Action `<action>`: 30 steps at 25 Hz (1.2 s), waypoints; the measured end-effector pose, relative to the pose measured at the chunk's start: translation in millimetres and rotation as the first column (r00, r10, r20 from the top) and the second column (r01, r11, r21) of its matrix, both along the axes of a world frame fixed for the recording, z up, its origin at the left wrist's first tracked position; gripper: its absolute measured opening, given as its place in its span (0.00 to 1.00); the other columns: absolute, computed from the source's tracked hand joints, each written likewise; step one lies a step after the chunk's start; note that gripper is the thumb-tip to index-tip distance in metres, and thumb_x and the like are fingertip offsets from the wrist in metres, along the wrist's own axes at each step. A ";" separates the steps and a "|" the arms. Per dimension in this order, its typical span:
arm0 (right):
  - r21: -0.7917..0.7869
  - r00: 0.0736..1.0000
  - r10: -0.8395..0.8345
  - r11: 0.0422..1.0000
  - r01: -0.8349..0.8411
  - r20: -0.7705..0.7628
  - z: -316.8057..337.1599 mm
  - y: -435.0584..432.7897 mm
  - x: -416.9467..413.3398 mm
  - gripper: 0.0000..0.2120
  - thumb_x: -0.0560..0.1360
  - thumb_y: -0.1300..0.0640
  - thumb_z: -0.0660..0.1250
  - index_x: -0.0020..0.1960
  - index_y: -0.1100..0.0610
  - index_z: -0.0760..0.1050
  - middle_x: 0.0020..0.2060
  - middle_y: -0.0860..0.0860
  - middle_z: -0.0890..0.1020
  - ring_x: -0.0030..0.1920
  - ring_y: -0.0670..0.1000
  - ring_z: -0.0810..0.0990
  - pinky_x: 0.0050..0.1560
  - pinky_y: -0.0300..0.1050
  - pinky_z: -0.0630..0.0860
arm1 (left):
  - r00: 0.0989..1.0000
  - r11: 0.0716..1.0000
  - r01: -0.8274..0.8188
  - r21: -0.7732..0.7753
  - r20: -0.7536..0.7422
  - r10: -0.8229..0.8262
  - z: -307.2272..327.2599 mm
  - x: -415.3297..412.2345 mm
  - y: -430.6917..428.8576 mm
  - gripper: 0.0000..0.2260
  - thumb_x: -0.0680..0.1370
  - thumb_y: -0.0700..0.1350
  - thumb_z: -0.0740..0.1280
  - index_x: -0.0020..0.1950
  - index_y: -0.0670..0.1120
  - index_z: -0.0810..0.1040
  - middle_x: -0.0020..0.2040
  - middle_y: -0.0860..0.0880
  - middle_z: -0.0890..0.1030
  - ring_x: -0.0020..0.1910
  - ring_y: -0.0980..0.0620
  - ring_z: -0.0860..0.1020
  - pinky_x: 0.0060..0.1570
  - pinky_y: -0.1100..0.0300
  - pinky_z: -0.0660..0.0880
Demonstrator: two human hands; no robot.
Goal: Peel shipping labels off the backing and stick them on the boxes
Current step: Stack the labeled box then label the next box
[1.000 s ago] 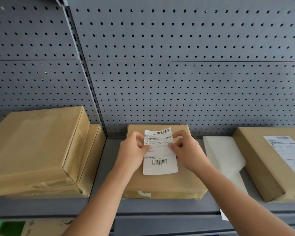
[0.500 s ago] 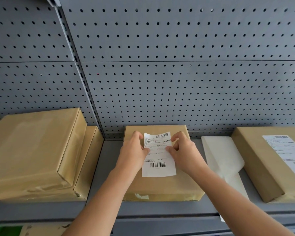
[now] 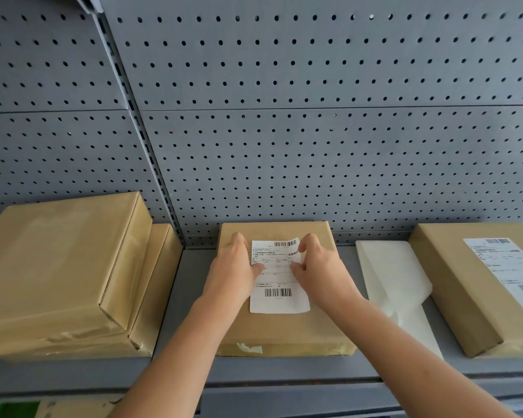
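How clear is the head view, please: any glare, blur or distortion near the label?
Head view: soft, even light, no harsh glare; pegboard hole rows curve from the wide lens; the label on the middle box shows crisp barcodes but unreadable small print; the left hand and right hand look sharp.

four boxes (image 3: 58, 267) (image 3: 160, 282) (image 3: 284, 327) (image 3: 453, 282) on the shelf (image 3: 187, 297), two labels (image 3: 280, 303) (image 3: 507, 267), one backing sheet (image 3: 390, 276), two hands (image 3: 233, 273) (image 3: 323, 273).

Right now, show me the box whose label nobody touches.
The rightmost box: its shipping label lies untouched. The left hand and right hand hold the label on the middle box; the left boxes show none.
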State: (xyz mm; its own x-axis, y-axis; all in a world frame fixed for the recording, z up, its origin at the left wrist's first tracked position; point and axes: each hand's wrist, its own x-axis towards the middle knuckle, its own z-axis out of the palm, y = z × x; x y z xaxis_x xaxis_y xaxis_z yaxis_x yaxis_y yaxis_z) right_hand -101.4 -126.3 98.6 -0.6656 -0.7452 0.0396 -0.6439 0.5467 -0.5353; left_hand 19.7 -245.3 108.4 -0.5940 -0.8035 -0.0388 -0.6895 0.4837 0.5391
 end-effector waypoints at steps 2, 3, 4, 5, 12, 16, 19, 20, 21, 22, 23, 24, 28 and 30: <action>0.061 0.997 0.001 0.998 0.004 -0.079 0.7 0.4 0.5 0.11 0.80 0.54 0.63 0.58 0.55 0.64 0.36 0.50 0.78 0.34 0.55 0.76 0.26 0.46 0.66 | 0.998 0.991 0.056 -0.124 0.020 -0.054 -3.1 3.4 -0.3 0.19 0.78 0.50 0.73 0.64 0.48 0.72 0.55 0.52 0.77 0.53 0.49 0.77 0.43 0.58 0.73; 0.094 0.993 -0.002 0.996 0.013 -0.121 1.7 1.2 0.0 0.12 0.80 0.53 0.63 0.58 0.56 0.64 0.36 0.49 0.77 0.33 0.55 0.75 0.25 0.45 0.64 | 0.995 0.976 0.101 -0.190 0.033 -0.097 -5.3 5.3 0.0 0.20 0.78 0.51 0.72 0.68 0.49 0.72 0.61 0.52 0.76 0.58 0.50 0.76 0.47 0.58 0.74; 0.113 0.987 -0.003 0.993 0.022 -0.162 2.6 2.1 -1.0 0.12 0.80 0.52 0.63 0.59 0.56 0.65 0.37 0.49 0.77 0.34 0.55 0.75 0.26 0.46 0.64 | 0.988 0.959 0.153 -0.238 0.037 -0.148 -7.7 7.1 0.1 0.21 0.80 0.51 0.69 0.72 0.49 0.71 0.66 0.53 0.75 0.64 0.51 0.74 0.52 0.57 0.75; 0.111 0.980 -0.007 0.993 0.030 -0.201 3.5 3.0 -1.9 0.13 0.80 0.51 0.62 0.60 0.56 0.66 0.41 0.50 0.79 0.37 0.56 0.77 0.29 0.46 0.66 | 0.979 0.944 0.204 -0.260 0.034 -0.202 -9.9 8.3 -0.1 0.23 0.82 0.50 0.67 0.76 0.49 0.68 0.71 0.53 0.73 0.68 0.51 0.73 0.59 0.56 0.75; 0.061 0.919 0.278 0.960 -0.272 -0.279 -11.4 -13.5 2.4 0.21 0.83 0.54 0.57 0.75 0.58 0.67 0.72 0.54 0.73 0.74 0.56 0.68 0.73 0.53 0.66 | 0.868 0.840 0.491 -0.230 0.215 -0.449 -17.4 3.1 -9.8 0.25 0.87 0.51 0.48 0.84 0.47 0.51 0.84 0.51 0.52 0.82 0.56 0.48 0.81 0.56 0.45; 0.198 0.899 0.347 0.933 -0.301 -0.267 -20.6 -16.3 5.0 0.24 0.85 0.51 0.50 0.80 0.55 0.58 0.80 0.51 0.61 0.80 0.51 0.54 0.78 0.53 0.49 | 0.854 0.841 0.497 -0.215 0.293 -0.430 -25.1 2.4 -10.4 0.26 0.87 0.53 0.45 0.84 0.49 0.47 0.84 0.53 0.47 0.82 0.59 0.45 0.81 0.56 0.44; 0.238 0.920 0.306 0.939 -0.248 -0.246 -23.7 -8.2 0.3 0.26 0.85 0.46 0.47 0.81 0.53 0.54 0.81 0.48 0.54 0.81 0.47 0.50 0.79 0.53 0.45 | 0.865 0.854 0.472 -0.220 0.301 -0.401 -28.4 5.3 -10.8 0.26 0.86 0.54 0.44 0.84 0.50 0.46 0.84 0.54 0.45 0.81 0.60 0.44 0.81 0.55 0.45; 0.244 0.928 0.283 0.944 -0.225 -0.241 -23.1 -5.0 -1.6 0.26 0.85 0.46 0.47 0.81 0.52 0.53 0.81 0.47 0.53 0.81 0.45 0.49 0.80 0.53 0.44 | 0.871 0.860 0.460 -0.221 0.301 -0.389 -28.3 7.8 -11.6 0.26 0.86 0.54 0.44 0.84 0.50 0.45 0.84 0.55 0.45 0.81 0.61 0.44 0.81 0.55 0.45; 0.245 0.935 0.261 0.948 -0.202 -0.239 -22.8 -1.8 -3.6 0.26 0.85 0.45 0.46 0.81 0.52 0.53 0.81 0.46 0.53 0.81 0.44 0.49 0.80 0.53 0.43 | 0.876 0.866 0.448 -0.221 0.301 -0.376 -28.0 10.4 -12.9 0.26 0.86 0.54 0.44 0.84 0.50 0.45 0.84 0.55 0.45 0.81 0.61 0.44 0.81 0.55 0.45; 0.248 0.942 0.241 0.952 -0.182 -0.234 -22.1 1.4 -5.6 0.26 0.85 0.45 0.46 0.81 0.51 0.53 0.81 0.45 0.53 0.80 0.44 0.49 0.80 0.52 0.43 | 0.880 0.872 0.437 -0.218 0.303 -0.366 -27.7 13.1 -14.4 0.26 0.86 0.54 0.44 0.84 0.50 0.44 0.83 0.55 0.44 0.81 0.61 0.44 0.81 0.55 0.45; 0.252 0.948 0.225 0.953 -0.166 -0.225 -21.6 4.0 -7.5 0.26 0.85 0.45 0.45 0.81 0.51 0.53 0.81 0.45 0.53 0.80 0.43 0.48 0.80 0.52 0.42 | 0.883 0.878 0.428 -0.215 0.307 -0.355 -27.5 15.6 -15.4 0.26 0.86 0.55 0.43 0.84 0.51 0.44 0.83 0.55 0.44 0.81 0.61 0.43 0.81 0.55 0.45; 0.258 0.953 0.212 0.954 -0.154 -0.215 -21.2 5.7 -8.6 0.27 0.85 0.45 0.45 0.82 0.51 0.52 0.81 0.44 0.52 0.80 0.42 0.47 0.79 0.51 0.41 | 0.886 0.882 0.418 -0.216 0.311 -0.344 -27.2 17.8 -16.1 0.26 0.86 0.55 0.43 0.83 0.51 0.43 0.83 0.56 0.44 0.81 0.61 0.43 0.81 0.55 0.45; 0.251 0.966 0.181 0.959 -0.132 -0.183 -18.7 6.6 -6.1 0.28 0.85 0.43 0.44 0.82 0.53 0.51 0.82 0.46 0.52 0.81 0.44 0.47 0.80 0.50 0.40 | 0.897 0.898 0.392 -0.199 0.301 -0.325 -26.6 20.9 -16.1 0.26 0.86 0.55 0.43 0.83 0.50 0.43 0.84 0.55 0.44 0.81 0.59 0.43 0.81 0.55 0.43; 0.223 0.962 0.198 0.963 -0.155 -0.187 -16.3 9.1 -1.7 0.28 0.85 0.43 0.45 0.82 0.54 0.51 0.82 0.47 0.52 0.81 0.45 0.47 0.80 0.50 0.40 | 0.900 0.896 0.398 -0.195 0.275 -0.339 -24.2 22.8 -12.4 0.26 0.86 0.54 0.43 0.83 0.49 0.43 0.84 0.54 0.44 0.81 0.59 0.42 0.81 0.55 0.43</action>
State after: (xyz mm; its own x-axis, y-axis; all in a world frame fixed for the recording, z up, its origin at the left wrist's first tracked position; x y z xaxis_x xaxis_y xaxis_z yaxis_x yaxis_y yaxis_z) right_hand -103.1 -117.2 82.3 -0.5165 -0.8563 -0.0038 -0.8239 0.4982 -0.2701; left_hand 42.5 -257.7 84.2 -0.8471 -0.5297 -0.0430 -0.5249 0.8213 0.2233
